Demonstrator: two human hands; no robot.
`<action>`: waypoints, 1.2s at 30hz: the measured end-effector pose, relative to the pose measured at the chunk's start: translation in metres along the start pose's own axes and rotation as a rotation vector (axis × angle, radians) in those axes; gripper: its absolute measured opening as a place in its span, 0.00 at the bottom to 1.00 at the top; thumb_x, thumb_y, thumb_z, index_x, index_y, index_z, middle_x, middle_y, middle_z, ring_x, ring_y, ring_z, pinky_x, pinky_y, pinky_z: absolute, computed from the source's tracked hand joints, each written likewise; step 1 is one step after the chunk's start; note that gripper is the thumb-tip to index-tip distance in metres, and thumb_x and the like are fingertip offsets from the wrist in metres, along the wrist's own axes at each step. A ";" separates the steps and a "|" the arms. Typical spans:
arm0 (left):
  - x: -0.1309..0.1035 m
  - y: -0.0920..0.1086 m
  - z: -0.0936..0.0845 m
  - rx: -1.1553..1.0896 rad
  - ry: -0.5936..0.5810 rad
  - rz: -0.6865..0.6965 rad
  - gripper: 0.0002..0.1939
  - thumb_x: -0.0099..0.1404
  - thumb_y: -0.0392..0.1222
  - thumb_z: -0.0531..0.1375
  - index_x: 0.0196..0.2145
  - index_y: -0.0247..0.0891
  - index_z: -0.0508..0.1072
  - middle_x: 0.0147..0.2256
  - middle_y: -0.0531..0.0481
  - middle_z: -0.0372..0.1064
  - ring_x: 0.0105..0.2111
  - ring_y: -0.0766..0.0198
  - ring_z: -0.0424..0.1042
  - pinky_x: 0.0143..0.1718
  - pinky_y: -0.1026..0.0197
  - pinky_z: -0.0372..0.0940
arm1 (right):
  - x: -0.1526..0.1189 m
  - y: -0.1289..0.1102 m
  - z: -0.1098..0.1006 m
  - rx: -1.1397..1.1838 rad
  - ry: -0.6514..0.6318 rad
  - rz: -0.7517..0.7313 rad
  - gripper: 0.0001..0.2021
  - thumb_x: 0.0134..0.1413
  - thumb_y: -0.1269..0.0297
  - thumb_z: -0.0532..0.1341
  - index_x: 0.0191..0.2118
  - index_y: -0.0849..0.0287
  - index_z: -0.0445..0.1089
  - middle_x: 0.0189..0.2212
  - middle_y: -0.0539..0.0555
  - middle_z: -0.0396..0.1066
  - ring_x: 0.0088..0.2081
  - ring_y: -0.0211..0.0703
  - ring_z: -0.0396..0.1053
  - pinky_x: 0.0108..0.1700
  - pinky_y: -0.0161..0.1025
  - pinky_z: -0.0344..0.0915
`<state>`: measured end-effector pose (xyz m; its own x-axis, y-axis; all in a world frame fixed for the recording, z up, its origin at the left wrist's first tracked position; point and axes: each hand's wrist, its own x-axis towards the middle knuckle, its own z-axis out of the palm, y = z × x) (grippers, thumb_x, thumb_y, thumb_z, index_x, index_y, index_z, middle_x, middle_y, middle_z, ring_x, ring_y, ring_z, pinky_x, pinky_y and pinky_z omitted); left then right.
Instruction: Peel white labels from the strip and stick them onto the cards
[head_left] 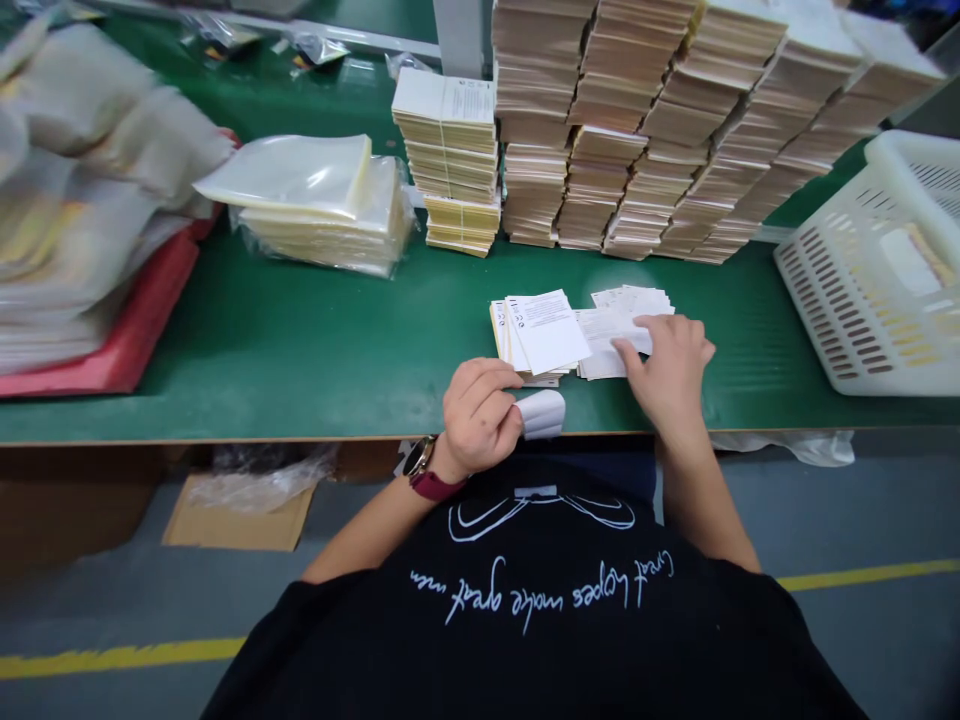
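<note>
While the left hand [480, 415] curls closed around a bent white leaflet [541, 413] at the near edge of the green table [300, 340], the right hand [667, 370] lies flat, fingers spread, on a loose pile of white slips [622, 325] just beside it. Between the two hands, a small stack of printed sheets [544, 332] sits fanned and slightly askew, its top sheet tilted. Farther back, tall leaning stacks of folded leaflets [675, 130] fill the far right of the table, with a shorter stack [450, 155] to their left and a bundle of clear plastic bags [315, 200] beyond that. A white slotted basket [870, 280] stands at the right edge; a red tray [127, 330] heaped with bagged goods sits at the left edge.

The bent leaflet hangs partly past the table's near edge and could slip to the floor if the grip loosens; the fanned sheets could scatter under a careless sweep, and the leaning stacks look liable to topple if jostled.

Print on the sheets is too small to read, the heap on the tray is blurred, and the basket is cut off by the frame.
</note>
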<state>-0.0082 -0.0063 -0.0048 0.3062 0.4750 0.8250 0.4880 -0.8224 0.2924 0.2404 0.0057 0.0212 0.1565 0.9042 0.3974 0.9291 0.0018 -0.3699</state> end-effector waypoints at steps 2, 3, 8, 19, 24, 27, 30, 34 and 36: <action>0.001 0.004 -0.001 -0.028 -0.004 -0.036 0.05 0.58 0.30 0.54 0.27 0.38 0.62 0.33 0.47 0.72 0.38 0.59 0.71 0.37 0.54 0.69 | -0.021 -0.012 -0.002 0.183 0.032 -0.124 0.12 0.53 0.57 0.63 0.42 0.56 0.69 0.40 0.57 0.72 0.45 0.53 0.67 0.48 0.54 0.62; 0.002 0.006 -0.001 -0.040 -0.008 -0.059 0.06 0.58 0.30 0.54 0.27 0.38 0.62 0.33 0.47 0.72 0.38 0.59 0.70 0.37 0.54 0.68 | -0.031 -0.021 -0.004 0.317 0.006 -0.201 0.11 0.54 0.59 0.64 0.42 0.55 0.68 0.39 0.56 0.73 0.45 0.50 0.68 0.48 0.52 0.64; 0.003 0.015 0.000 -0.035 -0.022 -0.142 0.06 0.59 0.29 0.56 0.29 0.38 0.64 0.33 0.49 0.71 0.37 0.60 0.69 0.38 0.54 0.67 | -0.056 -0.053 -0.007 0.748 -0.154 -0.389 0.06 0.56 0.72 0.61 0.36 0.53 0.67 0.30 0.49 0.70 0.37 0.42 0.68 0.41 0.44 0.68; 0.006 0.009 -0.005 0.015 -0.101 0.060 0.15 0.58 0.29 0.58 0.43 0.40 0.69 0.41 0.47 0.73 0.46 0.56 0.70 0.43 0.53 0.69 | -0.052 -0.050 0.002 0.832 -0.193 -0.278 0.05 0.56 0.71 0.61 0.33 0.53 0.66 0.30 0.49 0.67 0.35 0.41 0.67 0.39 0.44 0.66; 0.005 0.006 0.001 0.006 -0.070 -0.003 0.10 0.58 0.30 0.58 0.39 0.39 0.69 0.40 0.46 0.73 0.44 0.57 0.71 0.41 0.52 0.69 | -0.048 -0.049 -0.015 0.580 0.045 -0.463 0.06 0.55 0.70 0.61 0.34 0.51 0.64 0.34 0.50 0.70 0.39 0.45 0.68 0.45 0.50 0.64; 0.003 0.002 0.003 0.016 -0.030 -0.037 0.10 0.59 0.31 0.58 0.39 0.40 0.69 0.43 0.46 0.71 0.45 0.56 0.71 0.42 0.51 0.69 | -0.031 -0.047 -0.024 0.711 0.091 -0.358 0.04 0.58 0.67 0.58 0.34 0.50 0.62 0.29 0.50 0.68 0.34 0.44 0.67 0.42 0.49 0.64; 0.002 -0.001 0.005 0.005 -0.019 -0.044 0.12 0.58 0.29 0.58 0.39 0.40 0.68 0.46 0.44 0.71 0.48 0.54 0.71 0.44 0.48 0.70 | -0.002 -0.047 -0.020 0.802 0.077 -0.137 0.04 0.58 0.64 0.58 0.32 0.52 0.62 0.28 0.51 0.65 0.32 0.43 0.66 0.38 0.46 0.64; 0.002 -0.002 0.008 -0.042 -0.069 0.002 0.13 0.56 0.27 0.55 0.39 0.38 0.67 0.47 0.43 0.72 0.50 0.55 0.71 0.50 0.44 0.70 | 0.031 -0.051 0.004 0.805 -0.161 0.047 0.07 0.51 0.61 0.61 0.29 0.54 0.62 0.28 0.49 0.65 0.30 0.39 0.63 0.34 0.41 0.62; 0.001 -0.002 0.009 -0.049 -0.080 0.003 0.14 0.56 0.26 0.55 0.40 0.38 0.68 0.49 0.42 0.71 0.51 0.56 0.72 0.51 0.44 0.71 | 0.036 -0.056 0.013 0.841 -0.253 0.098 0.08 0.49 0.60 0.62 0.28 0.55 0.63 0.25 0.47 0.64 0.28 0.36 0.61 0.32 0.38 0.61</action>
<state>-0.0014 -0.0019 -0.0091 0.3727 0.4940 0.7855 0.4470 -0.8374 0.3146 0.1897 0.0441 0.0453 0.0510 0.9840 0.1709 0.3459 0.1431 -0.9273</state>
